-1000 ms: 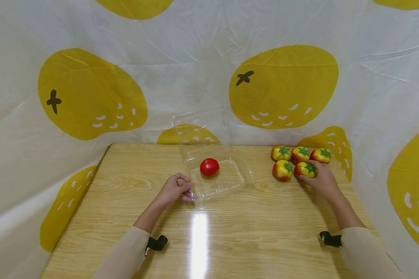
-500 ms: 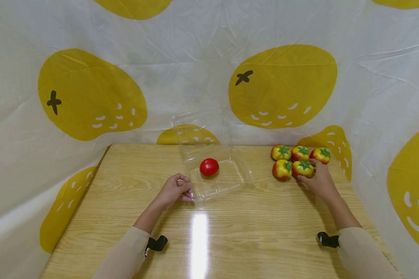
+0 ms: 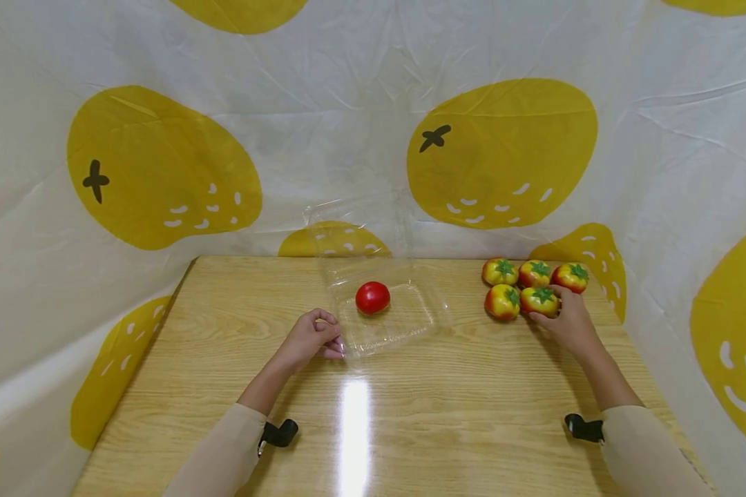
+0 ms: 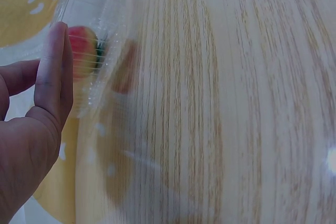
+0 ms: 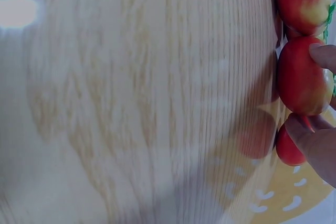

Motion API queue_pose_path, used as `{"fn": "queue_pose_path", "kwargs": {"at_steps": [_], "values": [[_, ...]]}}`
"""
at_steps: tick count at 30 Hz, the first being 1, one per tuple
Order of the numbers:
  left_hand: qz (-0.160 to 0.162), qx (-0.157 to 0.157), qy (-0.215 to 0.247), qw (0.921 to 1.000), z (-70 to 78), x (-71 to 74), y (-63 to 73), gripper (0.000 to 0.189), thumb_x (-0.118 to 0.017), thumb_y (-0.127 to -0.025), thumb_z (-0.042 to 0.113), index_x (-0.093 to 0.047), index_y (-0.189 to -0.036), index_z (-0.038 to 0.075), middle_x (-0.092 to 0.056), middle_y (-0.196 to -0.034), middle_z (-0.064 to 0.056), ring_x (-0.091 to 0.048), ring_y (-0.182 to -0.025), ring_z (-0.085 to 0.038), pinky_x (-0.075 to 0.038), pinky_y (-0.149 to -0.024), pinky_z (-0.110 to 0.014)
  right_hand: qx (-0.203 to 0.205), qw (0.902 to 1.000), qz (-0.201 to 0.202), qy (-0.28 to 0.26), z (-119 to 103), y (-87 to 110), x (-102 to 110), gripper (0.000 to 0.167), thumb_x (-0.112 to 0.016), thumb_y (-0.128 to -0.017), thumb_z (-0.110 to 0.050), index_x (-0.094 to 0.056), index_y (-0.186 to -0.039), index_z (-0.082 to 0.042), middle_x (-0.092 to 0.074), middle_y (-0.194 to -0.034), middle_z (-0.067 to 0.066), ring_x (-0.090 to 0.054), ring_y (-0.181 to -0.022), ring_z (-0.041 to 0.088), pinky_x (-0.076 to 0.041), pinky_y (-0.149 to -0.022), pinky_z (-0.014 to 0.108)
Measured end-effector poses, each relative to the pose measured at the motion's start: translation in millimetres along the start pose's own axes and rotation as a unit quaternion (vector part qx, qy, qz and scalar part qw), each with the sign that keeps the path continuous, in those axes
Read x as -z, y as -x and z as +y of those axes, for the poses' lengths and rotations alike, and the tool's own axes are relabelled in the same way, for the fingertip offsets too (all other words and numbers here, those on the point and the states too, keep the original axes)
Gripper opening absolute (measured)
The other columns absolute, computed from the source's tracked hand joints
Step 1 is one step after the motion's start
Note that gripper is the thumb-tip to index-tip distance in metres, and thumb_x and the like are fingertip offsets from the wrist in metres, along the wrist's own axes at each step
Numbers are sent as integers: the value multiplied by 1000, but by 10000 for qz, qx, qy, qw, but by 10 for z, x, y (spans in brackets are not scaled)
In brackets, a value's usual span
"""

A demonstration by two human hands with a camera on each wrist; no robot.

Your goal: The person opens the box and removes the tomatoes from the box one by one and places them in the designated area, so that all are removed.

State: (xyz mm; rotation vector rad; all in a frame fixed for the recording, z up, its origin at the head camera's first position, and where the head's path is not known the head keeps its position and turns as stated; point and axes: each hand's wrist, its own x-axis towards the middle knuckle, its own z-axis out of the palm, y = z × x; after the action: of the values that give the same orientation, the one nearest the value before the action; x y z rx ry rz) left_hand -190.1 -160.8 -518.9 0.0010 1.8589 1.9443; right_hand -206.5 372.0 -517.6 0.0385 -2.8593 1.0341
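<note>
In the head view my right hand (image 3: 570, 324) holds the front right red-and-yellow tomato (image 3: 538, 301), which has a green leafy top. In the right wrist view, the thumb and fingers lie against that tomato (image 5: 299, 80). Several others, like the front left tomato (image 3: 502, 302), sit close around it. My left hand (image 3: 313, 339) grips the near left rim of a clear plastic container (image 3: 404, 338) with its lid (image 3: 360, 228) raised at the back. One tomato (image 3: 373, 298) lies inside, red side toward me. The left wrist view shows that tomato (image 4: 82, 51) through the container wall.
The wooden table (image 3: 447, 421) reaches back to a white curtain (image 3: 323, 83) printed with large yellow fruit. Curtain walls also stand at both sides. The raised lid is near the back curtain. A bright light reflection lies on the table's front middle.
The tomato at my right hand has shifted slightly left and turned more upright, and the right hand moved a little left with it. My left hand and the container have not moved.
</note>
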Motion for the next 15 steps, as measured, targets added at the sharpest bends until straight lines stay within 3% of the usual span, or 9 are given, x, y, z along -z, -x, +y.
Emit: {"fn": "queue_pose_path", "kwargs": {"at_steps": [6, 15], "values": [[-6, 0, -15, 10000, -5, 1, -5, 21, -55, -103, -3, -43, -120, -8, -66, -78, -8, -70, -66, -20, -67, -67, -38, -108, 9999, 47, -86, -27, 44, 33, 78, -76, -95, -18, -31, -146, 20, -36, -141, 48, -35, -131, 63, -36, -104, 77], [12, -4, -34, 10000, 5, -1, -2, 21, -56, -103, -3, -44, -120, -8, -66, -78, -9, -70, -66, -20, -67, -67, -39, 113, 9990, 358, -230, -169, 108, 129, 80, -76, -95, -15, -28, -151, 18, -34, -146, 45, -34, -133, 62, -32, -108, 77]]}}
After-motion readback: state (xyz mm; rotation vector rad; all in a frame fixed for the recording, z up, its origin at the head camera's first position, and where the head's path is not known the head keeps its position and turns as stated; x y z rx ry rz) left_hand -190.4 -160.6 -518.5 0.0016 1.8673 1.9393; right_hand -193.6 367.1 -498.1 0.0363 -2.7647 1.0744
